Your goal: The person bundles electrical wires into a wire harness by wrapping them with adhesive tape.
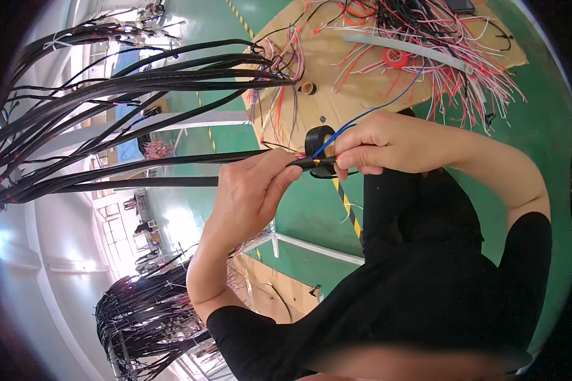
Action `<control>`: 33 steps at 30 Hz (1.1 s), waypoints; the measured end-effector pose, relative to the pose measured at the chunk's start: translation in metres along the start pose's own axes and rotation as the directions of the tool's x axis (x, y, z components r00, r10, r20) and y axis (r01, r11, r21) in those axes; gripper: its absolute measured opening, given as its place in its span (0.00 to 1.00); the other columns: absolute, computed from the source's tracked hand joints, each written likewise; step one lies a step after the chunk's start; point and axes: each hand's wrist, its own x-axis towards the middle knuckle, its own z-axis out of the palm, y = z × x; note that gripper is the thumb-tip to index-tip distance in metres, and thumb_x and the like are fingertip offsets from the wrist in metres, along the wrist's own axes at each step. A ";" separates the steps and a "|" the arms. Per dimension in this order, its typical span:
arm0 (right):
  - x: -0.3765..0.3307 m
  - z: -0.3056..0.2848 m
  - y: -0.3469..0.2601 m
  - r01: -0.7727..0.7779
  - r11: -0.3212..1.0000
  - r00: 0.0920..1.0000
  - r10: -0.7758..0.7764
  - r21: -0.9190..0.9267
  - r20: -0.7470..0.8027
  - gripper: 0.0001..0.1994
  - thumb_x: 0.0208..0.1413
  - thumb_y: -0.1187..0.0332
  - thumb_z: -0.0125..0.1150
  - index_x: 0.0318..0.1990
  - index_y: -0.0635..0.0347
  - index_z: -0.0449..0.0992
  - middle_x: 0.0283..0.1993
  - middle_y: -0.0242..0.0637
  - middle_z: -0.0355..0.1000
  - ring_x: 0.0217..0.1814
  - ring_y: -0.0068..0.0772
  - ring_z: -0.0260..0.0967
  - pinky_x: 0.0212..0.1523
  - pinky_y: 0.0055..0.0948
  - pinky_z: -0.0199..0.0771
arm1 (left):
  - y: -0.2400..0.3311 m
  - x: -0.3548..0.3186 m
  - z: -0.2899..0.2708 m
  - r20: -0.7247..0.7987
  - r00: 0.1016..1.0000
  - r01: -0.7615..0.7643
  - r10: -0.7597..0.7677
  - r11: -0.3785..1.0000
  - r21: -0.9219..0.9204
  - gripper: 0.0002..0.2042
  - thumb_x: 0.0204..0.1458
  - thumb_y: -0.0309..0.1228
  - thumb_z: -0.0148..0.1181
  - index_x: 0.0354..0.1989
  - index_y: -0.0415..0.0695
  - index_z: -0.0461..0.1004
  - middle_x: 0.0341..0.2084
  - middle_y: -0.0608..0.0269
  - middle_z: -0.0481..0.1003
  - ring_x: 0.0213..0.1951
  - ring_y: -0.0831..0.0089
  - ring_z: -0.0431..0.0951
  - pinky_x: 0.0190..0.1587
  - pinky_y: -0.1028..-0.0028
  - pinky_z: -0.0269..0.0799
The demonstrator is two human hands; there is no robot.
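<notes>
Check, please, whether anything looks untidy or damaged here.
The red and white wires look untidy: at the picture's upper right they fan out in a loose tangle, spilling past the edge of the brown board, with a red roll lying among them. On the held black cable I see no clear damage.

One left hand [251, 189] and one right hand [376, 145] make two.
One black roll [313, 141], one red roll [395, 64] and one small brown roll [309, 89] make three rolls that show plainly. There is one long blue wire [344, 129], one long grey strip [419, 49] and one flat dark thing [461, 6]. The black cables [190, 75] are too many to count, and so are the red and white wires [448, 86].
</notes>
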 end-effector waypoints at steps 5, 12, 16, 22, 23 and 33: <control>0.001 0.005 0.007 0.288 0.930 0.936 -0.324 -0.231 -0.139 0.11 0.62 0.64 0.58 0.39 0.64 0.78 0.23 0.38 0.69 0.23 0.35 0.64 0.29 0.32 0.64 | -0.002 0.000 -0.003 0.065 0.997 0.050 -0.046 0.997 -0.057 0.08 0.61 0.29 0.55 0.32 0.37 0.72 0.20 0.58 0.70 0.21 0.66 0.67 0.26 0.72 0.63; -0.008 0.010 -0.001 0.191 0.885 0.939 -0.290 -0.426 -0.183 0.09 0.59 0.66 0.60 0.37 0.64 0.78 0.26 0.43 0.71 0.27 0.46 0.67 0.31 0.39 0.65 | 0.000 0.001 -0.004 0.128 0.991 0.050 -0.047 0.998 -0.027 0.10 0.63 0.32 0.53 0.34 0.37 0.72 0.22 0.56 0.72 0.23 0.63 0.70 0.28 0.70 0.65; -0.011 0.011 -0.003 0.190 0.811 0.913 -0.353 -0.554 -0.205 0.10 0.58 0.65 0.58 0.33 0.63 0.76 0.24 0.45 0.71 0.29 0.51 0.70 0.32 0.44 0.68 | 0.002 0.002 -0.001 0.119 0.992 0.025 -0.028 0.999 0.029 0.10 0.63 0.32 0.52 0.35 0.37 0.72 0.23 0.55 0.73 0.25 0.56 0.73 0.30 0.67 0.67; -0.009 0.009 -0.005 0.177 0.743 0.919 -0.359 -0.646 -0.161 0.08 0.58 0.67 0.59 0.34 0.64 0.75 0.28 0.43 0.72 0.31 0.49 0.70 0.32 0.43 0.67 | -0.005 0.001 0.003 0.079 0.995 -0.062 0.061 0.998 0.004 0.08 0.59 0.33 0.58 0.38 0.40 0.73 0.21 0.53 0.70 0.24 0.52 0.73 0.25 0.60 0.64; -0.008 0.009 -0.004 0.199 0.709 0.911 -0.388 -0.677 -0.140 0.08 0.58 0.67 0.59 0.33 0.64 0.74 0.28 0.43 0.71 0.31 0.49 0.70 0.32 0.43 0.67 | -0.005 0.001 0.003 0.079 0.995 -0.060 0.060 0.998 0.004 0.08 0.59 0.33 0.58 0.38 0.40 0.73 0.21 0.53 0.70 0.24 0.52 0.73 0.25 0.60 0.64; -0.003 0.008 -0.004 0.192 0.662 0.923 -0.373 -0.725 -0.097 0.07 0.57 0.67 0.59 0.33 0.61 0.74 0.27 0.40 0.71 0.32 0.47 0.70 0.32 0.43 0.67 | -0.003 0.001 0.000 0.105 0.994 -0.004 0.005 1.000 -0.002 0.11 0.62 0.33 0.53 0.31 0.37 0.70 0.20 0.54 0.69 0.23 0.54 0.70 0.27 0.65 0.64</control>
